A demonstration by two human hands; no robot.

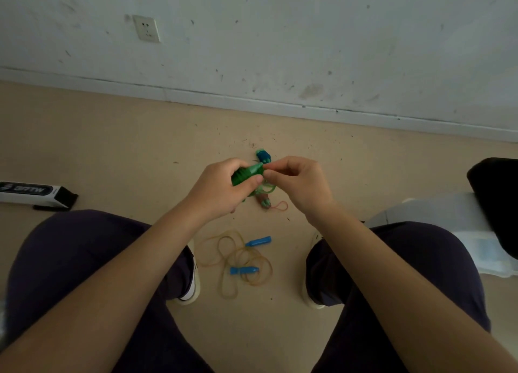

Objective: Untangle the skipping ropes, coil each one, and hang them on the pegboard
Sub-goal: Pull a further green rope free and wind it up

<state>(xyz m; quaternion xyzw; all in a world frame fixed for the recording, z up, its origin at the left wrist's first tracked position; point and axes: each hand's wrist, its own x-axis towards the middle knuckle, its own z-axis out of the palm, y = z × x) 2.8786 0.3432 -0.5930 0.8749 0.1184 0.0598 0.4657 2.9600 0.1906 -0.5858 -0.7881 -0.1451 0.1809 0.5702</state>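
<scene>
A scuffed white wall [280, 36] with a socket plate [146, 28] meets a beige floor [112, 137] along a pale skirting board. Seated above it, a person in dark trousers [70, 260] leans forward, knees apart, both bare forearms reaching out from the lower corners and converging at the centre of the view.

The left hand [221, 185] is curled around green skipping-rope handles [246, 173], thumb lying along the near side and fingers wrapped over the far side, the handles' tips pointing up and right. The right hand [300, 182] meets it from the opposite side, wrist bent, thumb and forefinger pinching the green rope [265, 189] right at the handle tip while the remaining fingers curl inward. Loops of that rope hang just below the two hands.

On the floor between the shoes lies a loose tangle of amber rope [238, 260] with two blue handles [258, 241], one above the other and apart. Beyond the hands sits a small blue-and-green bundle [263, 155]; just beneath them lies a pinkish object with a thin orange loop [280, 206], too blurred to identify.

A white and black box [33, 194] rests at far left, a clear plastic container [448, 232] and a black object [496, 193] at far right.
</scene>
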